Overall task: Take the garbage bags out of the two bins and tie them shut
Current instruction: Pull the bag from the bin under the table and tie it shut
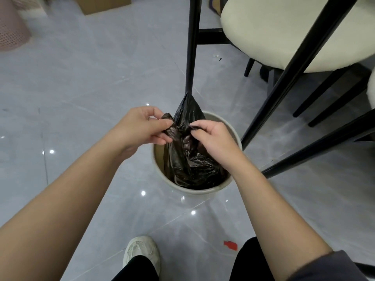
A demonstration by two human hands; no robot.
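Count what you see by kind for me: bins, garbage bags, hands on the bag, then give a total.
Bins: 2 (cream bin, pink perforated bin)
Garbage bags: 1 (black garbage bag, in the cream bin)
Hands pinching the bag: 2 (left hand, right hand)
Total: 5

Black garbage bag (192,159) inside round white bin (182,186), top gathered, twisted.
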